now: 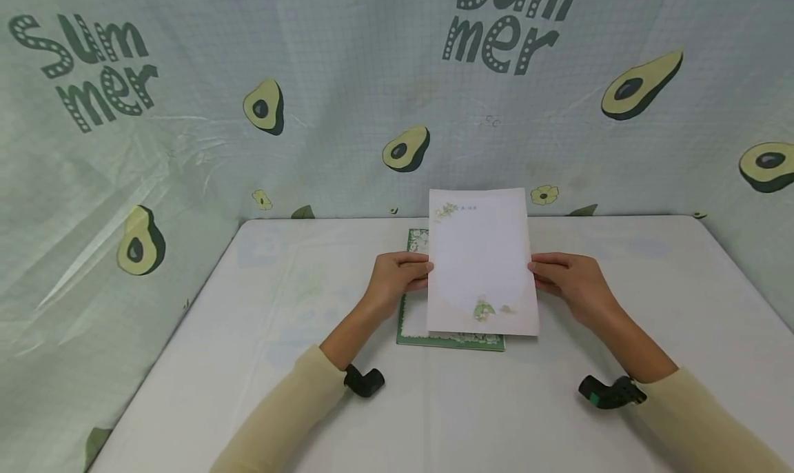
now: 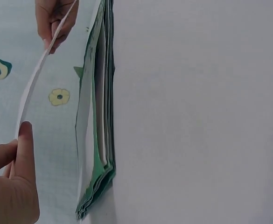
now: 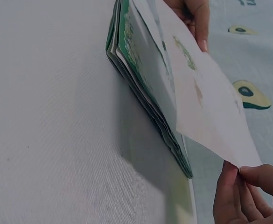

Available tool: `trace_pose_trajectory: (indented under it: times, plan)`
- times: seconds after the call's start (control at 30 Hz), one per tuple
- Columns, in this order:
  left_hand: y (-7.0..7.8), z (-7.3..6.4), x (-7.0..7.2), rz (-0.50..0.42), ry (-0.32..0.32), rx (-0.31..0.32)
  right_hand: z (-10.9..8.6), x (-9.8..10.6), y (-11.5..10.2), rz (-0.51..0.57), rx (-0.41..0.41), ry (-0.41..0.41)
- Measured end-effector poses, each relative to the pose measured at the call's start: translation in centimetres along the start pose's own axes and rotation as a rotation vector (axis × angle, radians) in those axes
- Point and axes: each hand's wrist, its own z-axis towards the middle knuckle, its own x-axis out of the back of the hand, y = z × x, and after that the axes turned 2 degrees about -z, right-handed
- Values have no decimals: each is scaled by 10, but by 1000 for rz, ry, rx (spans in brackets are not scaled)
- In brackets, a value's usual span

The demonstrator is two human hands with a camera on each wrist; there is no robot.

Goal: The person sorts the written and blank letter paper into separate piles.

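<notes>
A white sheet of paper [image 1: 482, 259] with small plant drawings at its top left and lower middle is held up off the table. My left hand [image 1: 399, 280] pinches its left edge between thumb and fingers. At the opposite edge my right hand [image 1: 573, 287] pinches the paper the same way. Below the sheet lies a stack of green-bordered papers [image 1: 455, 342], partly covered by it in the head view. Several layers show along the stack's edge [image 2: 109, 93] in the left wrist view. The right wrist view shows the raised sheet [image 3: 211, 102] tilted and apart from the stack [image 3: 150, 102].
The table has a white cover [image 1: 298, 390]. A pale green curtain [image 1: 335, 80] printed with avocados and lettering hangs behind the table and along its left side. Black wrist cameras [image 1: 364, 381] are strapped near both sleeves.
</notes>
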Motion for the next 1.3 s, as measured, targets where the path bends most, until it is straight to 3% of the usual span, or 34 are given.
trace_pose_trajectory:
  times: [0.6,0.9,1.3]
  plan:
    - [4,2,-25,-48,-69,-22,-10,29,3,25,33,-2]
    - [2,6,-38,-88,-96,-66,-14,45,5,306,88,-19]
    - [6,16,-61,-166,-102,-46,-22,68,10,331,110,-29]
